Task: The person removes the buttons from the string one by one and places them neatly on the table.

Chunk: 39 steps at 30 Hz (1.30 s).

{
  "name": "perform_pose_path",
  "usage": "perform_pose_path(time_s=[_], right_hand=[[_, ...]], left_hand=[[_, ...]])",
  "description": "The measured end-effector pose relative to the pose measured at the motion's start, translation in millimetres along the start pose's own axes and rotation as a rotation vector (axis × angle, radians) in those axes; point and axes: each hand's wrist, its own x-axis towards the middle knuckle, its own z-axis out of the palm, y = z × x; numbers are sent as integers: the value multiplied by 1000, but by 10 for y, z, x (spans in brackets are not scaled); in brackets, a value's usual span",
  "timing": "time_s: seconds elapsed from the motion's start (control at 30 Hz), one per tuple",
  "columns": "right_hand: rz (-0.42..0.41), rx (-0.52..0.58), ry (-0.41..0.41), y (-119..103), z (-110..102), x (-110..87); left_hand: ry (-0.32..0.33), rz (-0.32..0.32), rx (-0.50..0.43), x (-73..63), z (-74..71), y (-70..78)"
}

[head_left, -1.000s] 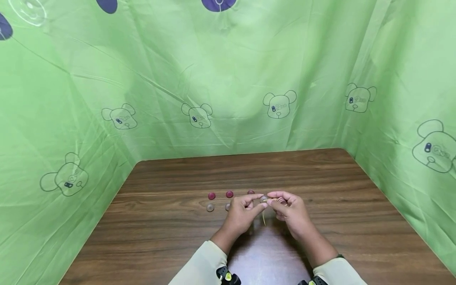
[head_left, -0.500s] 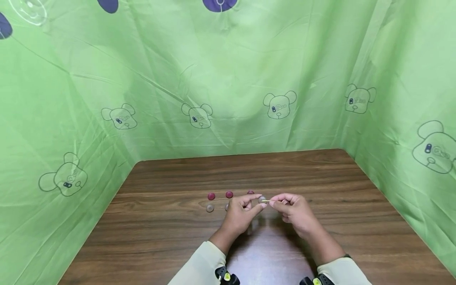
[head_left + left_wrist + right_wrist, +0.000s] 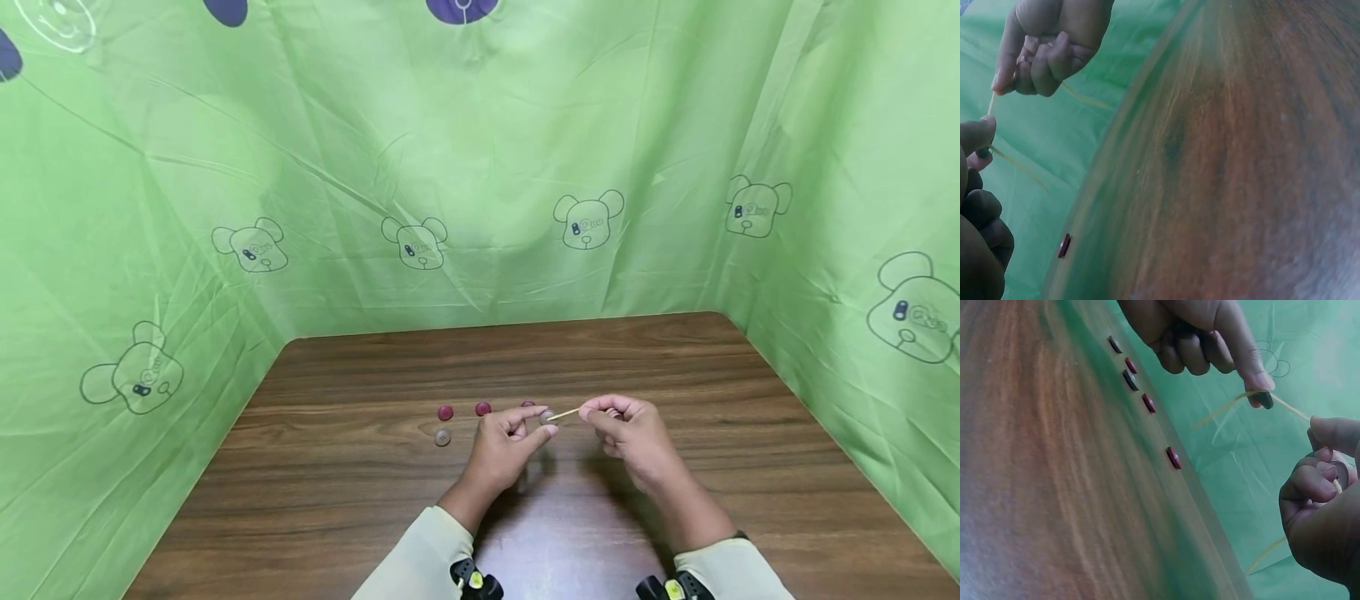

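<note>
My left hand [image 3: 498, 450] pinches a greyish-brown button [image 3: 547, 417] between thumb and index finger, above the table. A thin yellow cord [image 3: 564, 413] runs taut from the button to my right hand [image 3: 633, 437], whose thumb and index fingertip pinch it. In the right wrist view a short loose tail of the cord sticks out on the far side of the button [image 3: 1264, 399]. A brownish disc [image 3: 1339, 472] shows among the right hand's curled fingers, partly hidden, and more cord hangs below that hand.
Red buttons [image 3: 483, 408] lie in a row on the wooden table [image 3: 337, 475], one partly behind the left hand. A grey button [image 3: 442, 437] lies nearer; another grey button [image 3: 1130, 380] shows in the right wrist view. Green cloth [image 3: 495, 275] surrounds the table's far and side edges.
My right hand has moved right, away from the left, and the stretch of cord between them has grown longer. The left hand with the button has shifted slightly left.
</note>
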Motion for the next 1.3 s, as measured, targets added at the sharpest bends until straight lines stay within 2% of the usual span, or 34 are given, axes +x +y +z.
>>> perform_pose_path(time_s=[0.4,0.6,0.9,1.3], right_hand=[[-32,20,16,-79,-86,2],[-34,16,16,-105,-173,-10],[-58,-5,13,-110,-322,-13],[-65,-13,21,-182,-420,-24]], left_hand=[[5,-40,30,-25,-4,8],[-6,-43,19,-50,-21,-30],[-24,-25,71,-55,-60,-94],[-5,-25,95,-25,-82,-146]])
